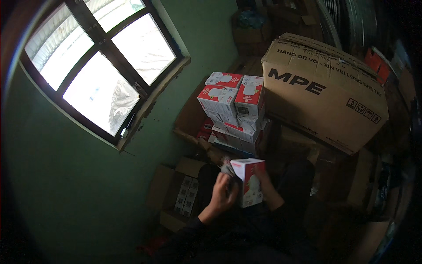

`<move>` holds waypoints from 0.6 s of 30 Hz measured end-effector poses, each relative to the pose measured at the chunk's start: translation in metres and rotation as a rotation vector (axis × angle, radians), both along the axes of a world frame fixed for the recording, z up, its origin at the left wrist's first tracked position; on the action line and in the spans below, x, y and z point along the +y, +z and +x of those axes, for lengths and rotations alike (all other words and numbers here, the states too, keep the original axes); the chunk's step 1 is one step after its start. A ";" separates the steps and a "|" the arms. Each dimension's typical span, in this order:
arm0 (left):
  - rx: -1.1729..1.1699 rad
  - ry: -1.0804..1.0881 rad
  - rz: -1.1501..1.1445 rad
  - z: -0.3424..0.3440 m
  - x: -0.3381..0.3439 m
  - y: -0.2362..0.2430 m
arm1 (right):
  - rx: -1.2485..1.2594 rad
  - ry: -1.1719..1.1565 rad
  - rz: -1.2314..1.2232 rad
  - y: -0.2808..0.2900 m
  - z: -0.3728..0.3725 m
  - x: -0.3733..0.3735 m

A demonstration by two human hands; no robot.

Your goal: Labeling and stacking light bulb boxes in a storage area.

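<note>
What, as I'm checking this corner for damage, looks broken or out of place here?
The plaster edge at the lower right of the window looks ragged and chipped, unlike the smoother green wall. The light-bulb box in the right hand shows no clear damage, though dim light hides detail.

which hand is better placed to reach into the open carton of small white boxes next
Probably the left hand: it is nearer the open carton, on that side. The right hand is farther off and holds the red-and-white box. The left may hold a small blurred thing, though.
</note>
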State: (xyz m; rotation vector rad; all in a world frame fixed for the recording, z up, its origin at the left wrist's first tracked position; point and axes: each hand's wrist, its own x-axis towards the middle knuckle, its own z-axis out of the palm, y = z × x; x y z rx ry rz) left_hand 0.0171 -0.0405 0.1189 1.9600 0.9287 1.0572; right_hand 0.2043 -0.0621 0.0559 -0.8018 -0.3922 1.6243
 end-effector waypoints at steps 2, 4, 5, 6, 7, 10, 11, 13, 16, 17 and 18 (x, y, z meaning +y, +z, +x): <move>-0.016 0.181 -0.067 0.003 0.008 0.011 | 0.011 0.091 -0.038 0.005 -0.003 -0.003; 0.070 0.087 0.067 0.006 0.005 0.020 | 0.145 -0.004 -0.076 0.010 0.001 -0.002; 0.135 0.056 0.066 0.007 0.001 0.023 | 0.223 -0.014 -0.085 0.012 0.006 -0.002; 0.144 -0.087 0.103 0.009 -0.004 0.025 | 0.237 -0.089 -0.092 0.014 0.014 0.003; 0.205 -0.205 0.005 0.009 -0.011 0.027 | 0.326 -0.089 0.013 0.014 0.022 0.003; 0.293 -0.210 0.003 0.009 -0.011 0.029 | 0.093 -0.055 0.044 0.009 0.027 0.004; 0.269 -0.167 0.023 0.007 -0.008 0.029 | 0.070 -0.049 0.034 0.006 0.025 0.003; 0.160 0.094 0.004 0.004 0.003 0.027 | -0.054 0.019 -0.024 0.001 0.013 -0.002; 0.220 0.031 0.029 -0.002 0.001 0.017 | 0.036 0.027 0.002 0.004 0.011 -0.007; 0.238 -0.057 0.085 -0.004 -0.004 0.013 | 0.022 0.008 0.021 0.008 0.013 -0.007; 0.264 -0.260 -0.069 -0.008 -0.011 0.008 | -0.007 -0.049 -0.009 0.012 0.015 -0.005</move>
